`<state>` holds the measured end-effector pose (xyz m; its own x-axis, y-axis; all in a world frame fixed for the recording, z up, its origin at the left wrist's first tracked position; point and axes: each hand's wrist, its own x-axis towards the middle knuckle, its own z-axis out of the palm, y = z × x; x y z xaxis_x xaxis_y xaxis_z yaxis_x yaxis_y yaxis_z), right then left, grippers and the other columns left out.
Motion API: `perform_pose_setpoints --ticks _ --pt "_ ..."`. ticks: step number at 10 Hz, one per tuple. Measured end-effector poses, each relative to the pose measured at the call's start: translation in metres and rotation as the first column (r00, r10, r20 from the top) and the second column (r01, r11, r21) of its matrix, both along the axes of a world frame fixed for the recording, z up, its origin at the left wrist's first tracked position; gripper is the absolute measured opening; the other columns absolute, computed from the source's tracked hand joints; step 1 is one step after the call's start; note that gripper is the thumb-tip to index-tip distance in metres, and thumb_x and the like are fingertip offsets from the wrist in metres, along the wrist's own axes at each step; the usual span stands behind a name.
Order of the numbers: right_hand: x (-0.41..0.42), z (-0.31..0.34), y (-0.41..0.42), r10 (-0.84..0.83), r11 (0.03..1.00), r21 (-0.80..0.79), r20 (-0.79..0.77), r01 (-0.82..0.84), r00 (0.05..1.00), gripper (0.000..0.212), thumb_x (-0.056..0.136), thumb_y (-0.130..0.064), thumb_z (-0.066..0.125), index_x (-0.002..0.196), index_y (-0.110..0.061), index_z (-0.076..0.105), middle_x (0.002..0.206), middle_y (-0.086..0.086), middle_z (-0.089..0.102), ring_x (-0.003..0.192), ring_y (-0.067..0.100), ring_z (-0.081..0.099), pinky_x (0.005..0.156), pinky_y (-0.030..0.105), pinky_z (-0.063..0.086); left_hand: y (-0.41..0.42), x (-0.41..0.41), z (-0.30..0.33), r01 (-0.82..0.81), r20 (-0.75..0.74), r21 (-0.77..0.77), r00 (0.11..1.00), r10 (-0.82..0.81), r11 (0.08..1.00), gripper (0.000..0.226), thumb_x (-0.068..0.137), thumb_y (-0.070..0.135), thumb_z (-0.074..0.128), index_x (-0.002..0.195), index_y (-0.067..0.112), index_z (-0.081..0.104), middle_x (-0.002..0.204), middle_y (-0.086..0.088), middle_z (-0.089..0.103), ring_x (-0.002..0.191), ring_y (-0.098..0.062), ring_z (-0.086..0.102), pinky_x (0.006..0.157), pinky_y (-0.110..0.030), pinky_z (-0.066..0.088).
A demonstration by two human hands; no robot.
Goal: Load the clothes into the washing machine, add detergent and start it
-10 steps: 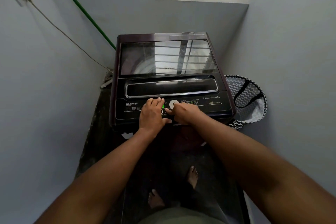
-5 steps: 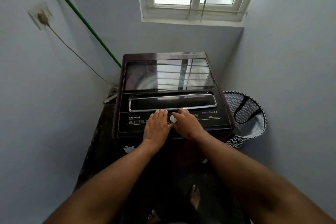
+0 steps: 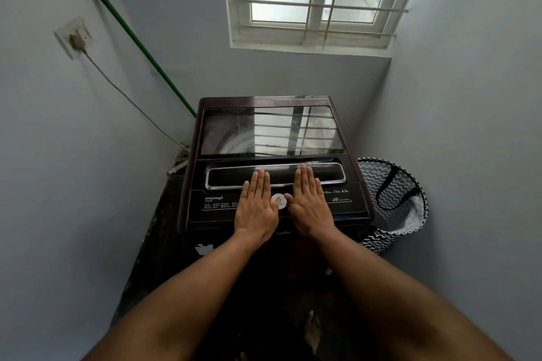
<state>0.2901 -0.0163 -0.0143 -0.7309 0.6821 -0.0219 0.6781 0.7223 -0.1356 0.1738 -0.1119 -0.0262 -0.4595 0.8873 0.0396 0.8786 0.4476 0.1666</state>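
Nothing is grasped. The left hand [image 3: 257,205] and the right hand [image 3: 310,204] are laid flat, palms down, on the front panel [image 3: 349,208] of the washer [image 3: 275,167], with the fingers straight and held together. The fingertips [image 3: 259,175] reach onto the chrome-edged handle recess [image 3: 223,176] behind the panel, and the heels of the palms lie near the front edge. The two hands are set just apart, and the round white dial [image 3: 278,201] is left showing between the thumbs. Such a flat, symmetrical rest is judged to be a pause with the controls let go, not a button press, since no finger is singled out.

The glass lid [image 3: 234,132] is lying shut over the tub, and the window bars are mirrored in it, so the load inside cannot be made out. With the lid down and no clothes or detergent seen outside, loading and dosing are judged to be done; whether the cycle is running cannot be told, as no lit display is visible.

The washer is fitted into a narrow corner below a barred window [image 3: 316,0]. A zigzag-patterned basket [image 3: 390,193] stands just beside its right flank, within easy reach for loading, and nothing is seen in the part of it that shows. A green hose [image 3: 140,47] and a cord [image 3: 123,94] from a wall socket [image 3: 73,36] are led down behind the washer's left rear corner, presumably for water and power.
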Motion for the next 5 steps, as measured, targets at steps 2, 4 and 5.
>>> perform_pose_setpoints --ticks 2,4,5 --pt "0.004 -0.003 0.002 -0.007 1.0 -0.009 -0.021 0.007 1.0 0.07 0.098 -0.047 -0.007 0.15 -0.003 -0.02 0.156 0.013 -0.033 0.146 0.025 -0.028 0.122 0.041 -0.01 0.006 0.003 0.0 0.002 -0.002 0.0 1.0 -0.002 1.0 0.072 0.088 0.04 -0.014 0.153 0.009 -0.017 0.161 -0.007 -0.026 0.148 -0.017 -0.027 0.124 -0.039 -0.009" --pt "0.009 -0.006 0.002 -0.001 0.999 0.041 -0.007 0.001 1.0 0.071 0.098 -0.047 -0.006 0.151 -0.001 -0.018 0.157 0.015 -0.032 0.147 0.025 -0.027 0.123 0.043 -0.005 0.004 0.001 -0.003 -0.02 0.005 0.018 1.0 0.02 1.0 0.071 0.09 0.04 -0.014 0.153 0.009 -0.017 0.162 -0.007 -0.025 0.148 -0.017 -0.025 0.123 -0.038 -0.01" --pt "-0.005 0.014 0.018 -0.002 0.998 0.06 -0.063 0.005 0.998 0.071 0.098 -0.048 -0.008 0.151 -0.001 -0.02 0.157 0.014 -0.032 0.147 0.025 -0.027 0.124 0.043 -0.004 0.021 -0.013 0.016 -0.021 -0.039 0.126 0.999 0.026 0.992 0.068 0.094 0.037 -0.006 0.155 0.007 -0.011 0.163 -0.009 -0.02 0.15 -0.019 -0.021 0.124 -0.039 -0.008"
